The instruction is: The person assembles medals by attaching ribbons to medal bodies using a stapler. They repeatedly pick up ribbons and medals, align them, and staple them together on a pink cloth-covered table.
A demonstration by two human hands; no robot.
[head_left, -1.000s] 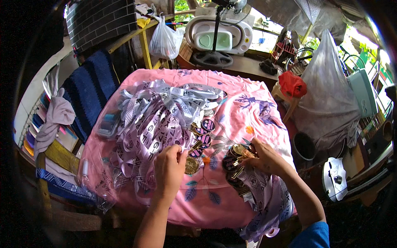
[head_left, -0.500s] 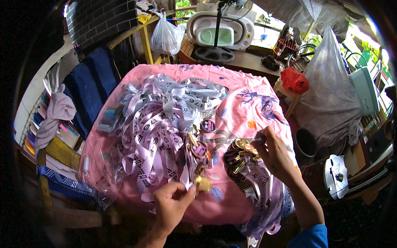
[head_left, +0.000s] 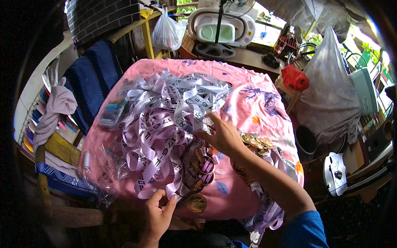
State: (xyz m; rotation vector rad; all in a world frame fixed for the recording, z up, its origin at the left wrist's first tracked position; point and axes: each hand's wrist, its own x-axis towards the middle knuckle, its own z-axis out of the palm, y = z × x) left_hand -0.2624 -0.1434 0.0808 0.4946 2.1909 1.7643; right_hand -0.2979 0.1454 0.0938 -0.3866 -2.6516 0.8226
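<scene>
Left hand [head_left: 160, 211], lower centre of frame: thumb and forefinger are drawing nearly together at the end of a lilac ribbon [head_left: 170, 190]; whether they are pinching it, cannot tell. Right hand [head_left: 226, 135], centre of frame: thumb and forefinger are standing apart, partly open, at the right edge of the ribbon pile [head_left: 165, 97]; no held item is showing between them, and the other fingers are partly hidden.

Single gold medal [head_left: 196, 203]: lying face up just right of the left hand, lower centre. Dark medals with pink-printed faces [head_left: 206, 165]: overlapping in a column above it, below the right hand. The patterned lilac and silver-grey pile is spreading from centre to upper left of the cloth.

Second group: gold-faced medals [head_left: 257, 141] are lying right of centre, beyond the right forearm, which is crossing in front of part of that group. Their ribbons [head_left: 271, 213] are hanging toward the lower right.

Surroundings: pink printed cloth [head_left: 240, 80] is covering the table. Clear plastic box [head_left: 111, 115] is sitting left of the pile; crumpled clear plastic [head_left: 105, 177] is lying at lower left.
</scene>
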